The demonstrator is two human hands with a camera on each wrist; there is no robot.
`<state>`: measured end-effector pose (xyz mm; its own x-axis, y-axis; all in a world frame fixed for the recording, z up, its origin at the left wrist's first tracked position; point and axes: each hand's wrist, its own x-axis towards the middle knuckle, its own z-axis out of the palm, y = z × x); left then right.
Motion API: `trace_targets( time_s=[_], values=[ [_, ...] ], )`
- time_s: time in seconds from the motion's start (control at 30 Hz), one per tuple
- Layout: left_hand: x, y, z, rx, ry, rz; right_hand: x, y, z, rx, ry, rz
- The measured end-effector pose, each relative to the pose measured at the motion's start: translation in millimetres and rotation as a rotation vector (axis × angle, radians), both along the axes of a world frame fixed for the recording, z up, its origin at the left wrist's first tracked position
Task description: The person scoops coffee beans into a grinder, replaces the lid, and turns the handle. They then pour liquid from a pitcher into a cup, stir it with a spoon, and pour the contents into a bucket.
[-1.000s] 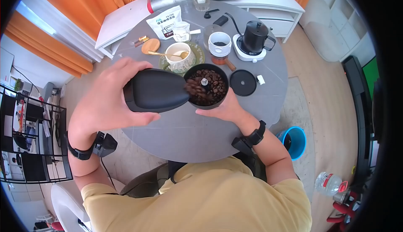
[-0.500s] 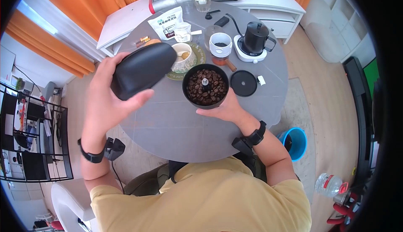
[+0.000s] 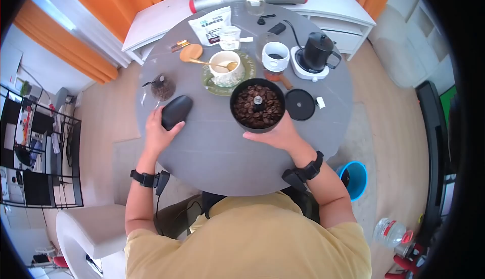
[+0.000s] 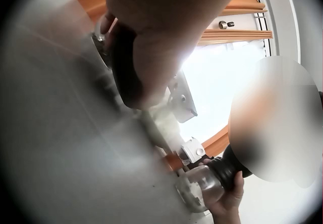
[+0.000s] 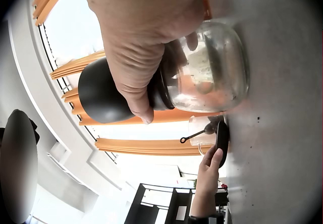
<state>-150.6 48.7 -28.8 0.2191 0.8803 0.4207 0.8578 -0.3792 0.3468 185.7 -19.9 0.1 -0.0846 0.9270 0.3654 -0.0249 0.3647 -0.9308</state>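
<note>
My left hand (image 3: 159, 131) holds a black oval container (image 3: 177, 111) low at the table's left side, beside a glass jar (image 3: 162, 88) with dark contents. My right hand (image 3: 281, 135) grips the black grinder (image 3: 235, 119), whose open top shows coffee beans (image 3: 252, 108) around a metal shaft. In the right wrist view, the right hand (image 5: 144, 42) curls round the grinder's black body (image 5: 103, 95) above its clear glass base (image 5: 222, 68), which stands on the table. The left wrist view is blurred; the left hand (image 4: 161, 52) is on the black container (image 4: 125, 68).
Behind the grinder stand a green plate (image 3: 210, 84) with a cup (image 3: 225, 76) and spoon, a white dripper cup (image 3: 275, 63), and a black kettle (image 3: 317, 52). A black round lid (image 3: 300, 104) lies to its right. A white bag (image 3: 208, 26) stands farther back.
My left hand has moved the black container away from above the grinder and down to the left. Beans no longer fall. The right hand keeps its grip, and the head view has shifted slightly.
</note>
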Motion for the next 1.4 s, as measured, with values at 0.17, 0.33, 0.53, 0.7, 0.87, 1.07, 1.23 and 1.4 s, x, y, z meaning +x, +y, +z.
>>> trace_targets(
  time_s=[0.17,0.33,0.53,0.7,0.87,1.07,1.23,1.4],
  values=[
    [-0.6,0.9,-1.0,0.028,0.068,-0.009,5.4,1.1,-6.7,-0.024,-0.067,0.021],
    [48.3,-25.9,48.8,0.102,0.108,0.043,12.8,0.8,-8.6,0.001,0.013,0.067],
    [113.1,-36.5,71.6,-0.262,-0.253,-0.487,51.9,3.2,-11.9,0.229,0.022,-0.349],
    [161.8,-26.6,49.6,-0.541,-0.67,-0.709,83.1,4.4,3.4,0.005,-0.895,-0.451],
    [182.2,-28.7,43.9,-0.681,-0.899,-0.773,90.9,13.2,5.2,-0.046,-1.413,-0.275],
    [184.6,-32.2,43.9,-0.592,-0.921,-0.75,92.7,27.0,17.1,-0.182,-1.446,-0.116],
    [180.1,-34.5,44.3,-0.515,-0.969,-0.782,99.4,25.4,15.6,-0.119,-1.434,-0.103],
    [179.4,-30.5,37.7,-0.581,-0.975,-0.768,95.1,9.2,61.3,-0.088,-1.429,-0.078]
  ],
)
